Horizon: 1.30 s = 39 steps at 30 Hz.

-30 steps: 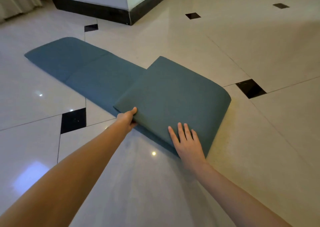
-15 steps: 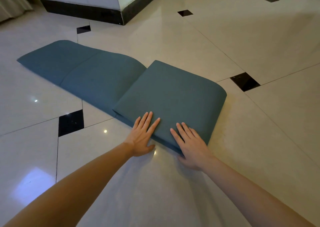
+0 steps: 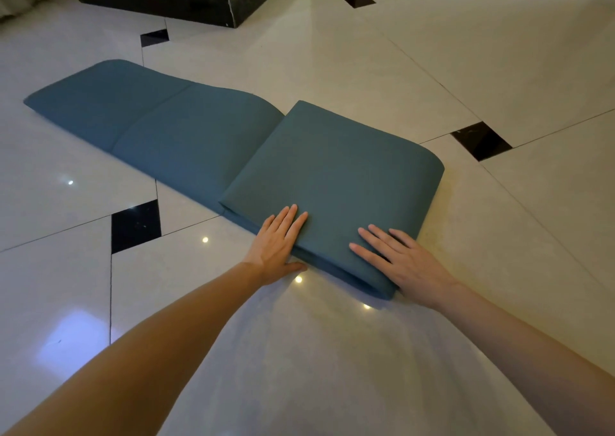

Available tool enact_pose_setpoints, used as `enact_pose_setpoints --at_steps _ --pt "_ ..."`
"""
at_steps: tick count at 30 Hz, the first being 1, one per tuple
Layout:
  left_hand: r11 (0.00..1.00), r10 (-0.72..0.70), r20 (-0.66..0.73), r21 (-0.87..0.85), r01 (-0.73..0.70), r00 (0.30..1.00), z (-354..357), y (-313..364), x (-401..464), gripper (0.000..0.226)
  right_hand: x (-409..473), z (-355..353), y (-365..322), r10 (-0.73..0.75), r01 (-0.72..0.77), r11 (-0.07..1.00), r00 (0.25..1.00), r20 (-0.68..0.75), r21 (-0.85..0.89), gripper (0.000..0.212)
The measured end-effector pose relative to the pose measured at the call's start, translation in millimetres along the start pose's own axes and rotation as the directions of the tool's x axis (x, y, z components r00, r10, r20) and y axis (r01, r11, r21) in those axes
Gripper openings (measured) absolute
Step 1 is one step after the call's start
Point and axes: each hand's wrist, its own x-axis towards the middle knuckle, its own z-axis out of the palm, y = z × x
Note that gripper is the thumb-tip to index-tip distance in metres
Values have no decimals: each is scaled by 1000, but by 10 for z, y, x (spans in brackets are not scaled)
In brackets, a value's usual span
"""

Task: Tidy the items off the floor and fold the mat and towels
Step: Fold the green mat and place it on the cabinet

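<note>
The teal mat (image 3: 206, 139) lies on the tiled floor (image 3: 432, 53), partly folded: its end toward three o'clock has been turned over onto itself into a thick folded section (image 3: 336, 186) with a rounded bend at the three o'clock side and stacked edges facing the person at six o'clock. The rest of the mat runs flat from this section out toward ten o'clock, with a slight hump where it meets the fold and a crease line across it farther out. The left hand (image 3: 278, 239) lies flat with straight fingers on the near edge of the folded section toward seven o'clock, thumb down on the floor, gripping nothing. The right hand (image 3: 404, 262) rests flat with spread fingers on the five o'clock corner of the same section, also holding nothing; both appear to be pressing the fold down. I judge the mat fold roughly half done: the long flat stretch has yet to be folded in. No towels or loose items show, so how that part of the task stands cannot be told. Beyond the mat at twelve o'clock stands a white block with a dark base (image 3: 199, 0).
</note>
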Motion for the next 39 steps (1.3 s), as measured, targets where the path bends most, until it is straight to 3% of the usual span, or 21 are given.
enact_pose_setpoints --at_steps 3,8,12,13,15,18,22,24,28,32,34,36,39 --pt "1000 -7 -35 23 8 999 23 -1 -18 100 34 45 23 -24 21 999 992 -127 -30 95" --pt "1000 1 -109 -6 -1 994 -14 -26 -115 96 6 -125 52 -101 119 989 979 -174 91 77" --pt "984 168 -127 -41 -175 978 -34 -314 -539 99 -130 -278 -391 -244 265 957 955 -167 117 74" --pt "975 219 -117 -20 -223 969 -14 -424 -702 99 -176 -308 -592 -266 288 952 947 -178 108 68" --pt "965 260 -88 -14 -262 962 46 -596 -1072 95 -245 -327 -1040 -305 343 935 907 -290 91 35" --pt "975 201 -112 -73 -210 973 140 -641 -1584 90 -208 -370 -1609 -336 391 919 838 -431 44 53" --pt "969 65 -165 -225 -101 984 172 -563 -1970 86 -92 -560 -1948 -359 391 919 775 -521 -52 39" --pt "970 7 -173 -239 -49 985 134 -486 -2082 73 -69 -591 -2011 -347 376 924 757 -553 -65 45" --pt "991 -32 -130 -131 15 991 160 -274 -2261 62 -111 -489 -2090 -341 377 925 761 -552 -52 54" --pt "989 -109 -9 -104 107 994 108 -161 -2334 115 -283 -233 -2184 -401 440 898 796 -454 -20 52" --pt "985 -139 13 -98 139 990 -30 -87 -2329 98 -328 -113 -2206 -437 471 882 804 -402 -17 49" --pt "967 -201 189 -120 225 961 -177 -46 -2322 79 -349 -19 -2183 -452 486 874 811 -371 0 50" --pt "984 -155 273 -44 173 950 -307 61 -2348 90 -363 49 -2096 -470 502 865 814 -341 5 43"
